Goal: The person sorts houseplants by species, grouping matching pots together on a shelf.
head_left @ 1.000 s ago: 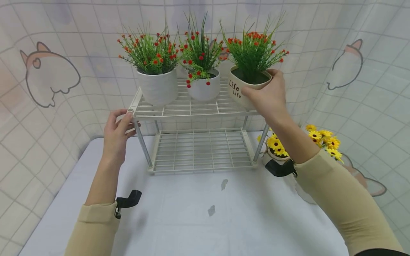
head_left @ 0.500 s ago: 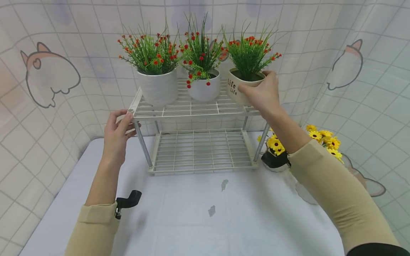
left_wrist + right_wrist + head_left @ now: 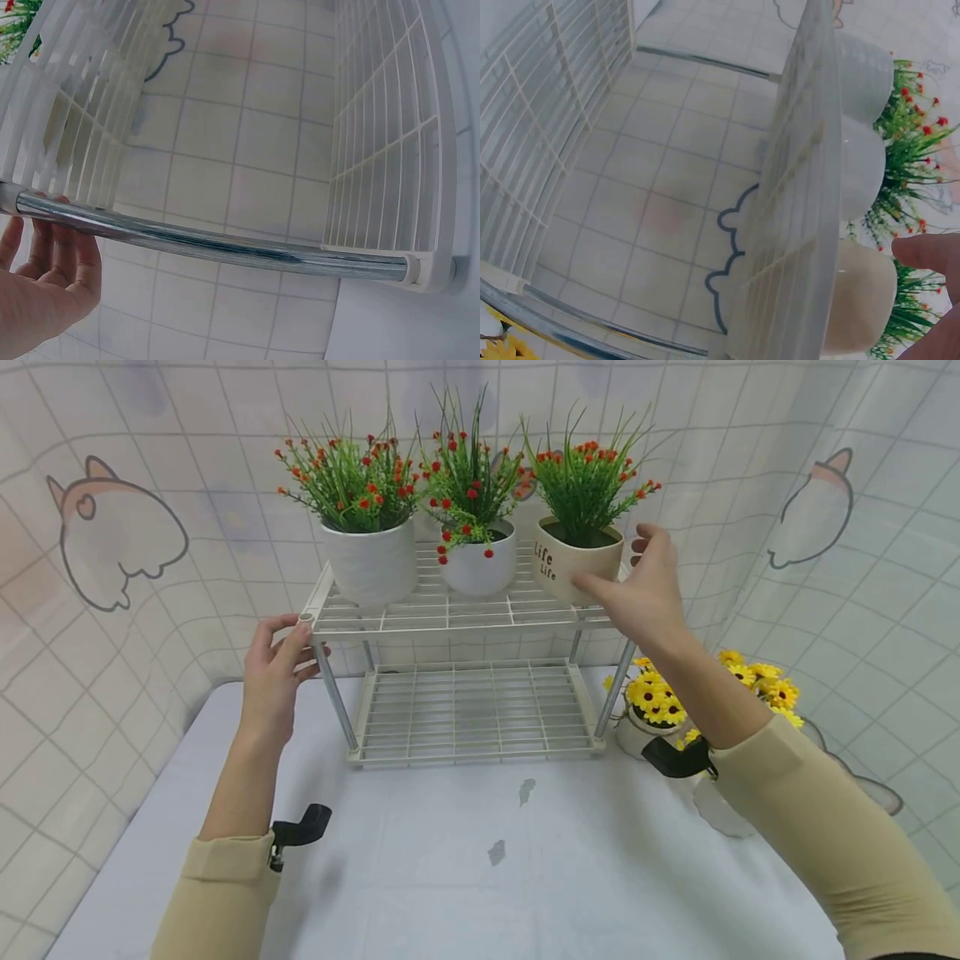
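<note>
A cream pot (image 3: pixel 577 564) lettered "Life Life", with red-flowered grass, stands at the right end of the rack's top shelf. My right hand (image 3: pixel 641 589) is spread beside it, thumb at its front and fingers off its right side. In the right wrist view, the thumb (image 3: pixel 930 255) shows near the rim of the cream pot (image 3: pixel 859 300). My left hand (image 3: pixel 273 672) grips the front left corner of the white two-tier rack (image 3: pixel 450 631). In the left wrist view, the left hand's fingers (image 3: pixel 67 259) curl behind the metal post (image 3: pixel 217 244).
Two white pots, a large one (image 3: pixel 372 564) and a smaller one (image 3: pixel 480 564), stand left of the cream pot with red-flowered plants. Yellow flowers (image 3: pixel 652 697) in a pot stand right of the rack, with more yellow flowers (image 3: pixel 761 681) behind my right forearm.
The cream pot has shifted slightly left and settled upright on the top shelf. My right hand has loosened from it and moved slightly right. The left hand has stayed in place.
</note>
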Demonstrator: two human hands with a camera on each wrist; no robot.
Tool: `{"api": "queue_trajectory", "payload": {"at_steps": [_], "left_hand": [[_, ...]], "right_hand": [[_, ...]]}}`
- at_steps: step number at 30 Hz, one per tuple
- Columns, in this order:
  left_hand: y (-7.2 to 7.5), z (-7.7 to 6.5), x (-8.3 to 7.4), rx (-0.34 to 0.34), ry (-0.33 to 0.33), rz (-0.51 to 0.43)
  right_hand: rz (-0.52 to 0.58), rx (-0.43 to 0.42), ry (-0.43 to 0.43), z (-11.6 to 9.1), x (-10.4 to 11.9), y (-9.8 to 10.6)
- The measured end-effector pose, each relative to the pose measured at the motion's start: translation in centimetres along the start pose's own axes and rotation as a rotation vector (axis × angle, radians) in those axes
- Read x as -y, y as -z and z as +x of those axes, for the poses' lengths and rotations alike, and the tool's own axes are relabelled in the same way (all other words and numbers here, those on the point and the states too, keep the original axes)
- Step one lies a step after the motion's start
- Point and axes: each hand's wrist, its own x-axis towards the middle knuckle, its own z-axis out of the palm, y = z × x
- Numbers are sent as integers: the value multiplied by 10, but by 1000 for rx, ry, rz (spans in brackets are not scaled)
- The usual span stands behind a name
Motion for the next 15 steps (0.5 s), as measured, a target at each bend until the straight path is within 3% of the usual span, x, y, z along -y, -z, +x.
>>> {"api": "queue_trajectory", "payload": {"at_steps": [7,15], "left_hand": [[3,-1,0,-8,2,-39],[0,1,-1,6,4,-84]], "right_hand": [[-1,12,89,-24,-9,10],[38,-4,100,-61,-31,21]]}}
